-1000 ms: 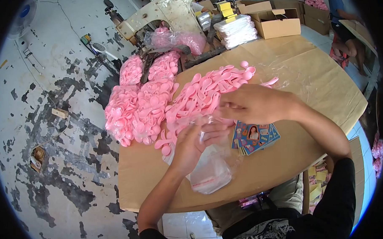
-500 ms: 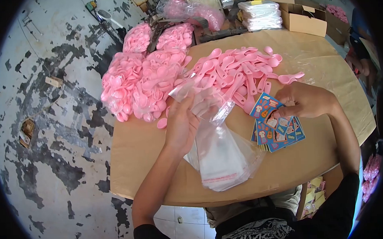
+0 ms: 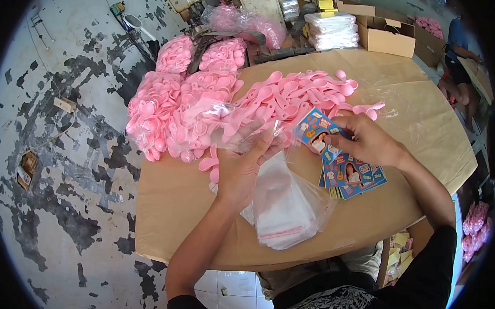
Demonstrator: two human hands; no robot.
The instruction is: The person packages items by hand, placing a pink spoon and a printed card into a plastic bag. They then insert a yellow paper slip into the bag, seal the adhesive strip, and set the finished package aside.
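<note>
Between the fingers of my left hand [image 3: 248,164] is a clear plastic bag [image 3: 218,109], spread over the edge of the pink spoons [image 3: 289,96]. My right hand [image 3: 367,140] pinches a blue printed card [image 3: 319,134], its left edge close to the bag. Below that hand, a pile of similar cards [image 3: 351,175] lies fanned on the brown table covering [image 3: 190,233]. A stack of flat clear bags [image 3: 282,208] rests between my forearms. Whether the card touches the held bag is hard to tell.
Filled bags of pink spoons [image 3: 164,111] stand at the left. Wrapped white packs [image 3: 333,30] and an open cardboard box [image 3: 388,36] are at the back. Another person [image 3: 459,54] is at the far right. Yellow packets [image 3: 399,255] sit below the table edge.
My right hand has lifted the card off the pile and moved it left toward the held bag. My left hand has turned, with the bag lower and more spread out.
</note>
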